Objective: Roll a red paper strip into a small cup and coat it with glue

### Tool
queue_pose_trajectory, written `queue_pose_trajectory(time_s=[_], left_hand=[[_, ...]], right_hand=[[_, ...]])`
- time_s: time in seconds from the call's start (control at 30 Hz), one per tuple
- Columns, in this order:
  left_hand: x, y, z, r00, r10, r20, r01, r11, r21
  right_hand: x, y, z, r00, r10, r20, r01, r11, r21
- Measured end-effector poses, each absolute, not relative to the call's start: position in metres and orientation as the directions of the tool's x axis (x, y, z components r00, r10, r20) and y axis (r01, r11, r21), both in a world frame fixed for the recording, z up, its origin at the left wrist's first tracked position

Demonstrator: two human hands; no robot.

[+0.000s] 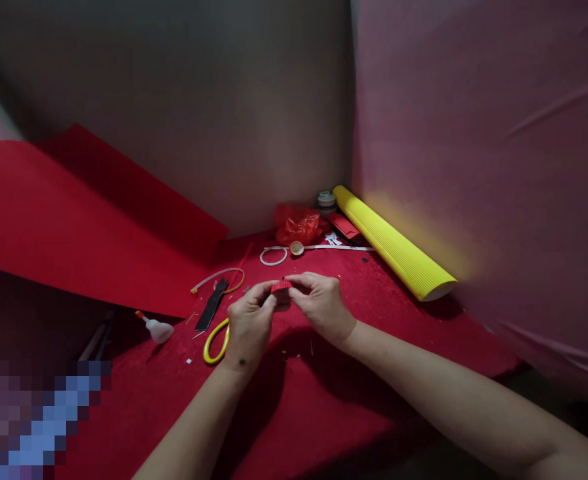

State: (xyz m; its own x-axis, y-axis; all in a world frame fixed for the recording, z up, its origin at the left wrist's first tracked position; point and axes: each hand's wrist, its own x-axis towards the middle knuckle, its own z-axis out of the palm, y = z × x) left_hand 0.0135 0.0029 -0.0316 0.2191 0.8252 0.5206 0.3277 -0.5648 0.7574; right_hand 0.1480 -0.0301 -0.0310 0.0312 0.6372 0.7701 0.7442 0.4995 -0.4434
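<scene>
A small red ridged piece (281, 287), perhaps corrugated paper, is held up between my two hands over the red-covered table. My left hand (251, 322) pinches its left side with thumb and fingers. From the right, my right hand (323, 303) grips the other side, fingertips along its top edge. Part of the piece is hidden by the fingers. Just left of my left hand lies the yellow loop handle (209, 348) of a tool, partly covered by that hand. A black strip (212, 305) lies beyond the handle.
A white glue bottle (159, 331) with an orange tip lies at left, near a large red sheet (99, 220). At the back are a red plastic bag (297, 224), a lidded jar (327, 201), a white ring (273, 256) and a yellow corrugated roll (394, 243). Scraps dot the red cloth (354, 413).
</scene>
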Motion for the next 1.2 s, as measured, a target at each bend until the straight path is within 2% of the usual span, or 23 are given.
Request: queue_pose_trajectory(time_s=[0.53, 0.73, 1.2], left_hand=[[0.0121, -0.0012, -0.0282, 0.188, 0.771, 0.608, 0.436, -0.621, 0.651], [0.0118, 0.0004, -0.0283, 0.224, 0.791, 0.569, 0.394, -0.608, 0.689], [0.0132, -0.0024, -0.0256, 0.163, 0.838, 0.52, 0.356, -0.542, 0.761]], right_hand=[[0.1471, -0.0335, -0.0339, -0.038, 0.604, 0.796, 0.788, 0.508, -0.348], [0.1484, -0.0338, -0.033, -0.003, 0.614, 0.789, 0.789, 0.486, -0.375], [0.1479, -0.0349, -0.0333, -0.04, 0.651, 0.758, 0.815, 0.461, -0.352]])
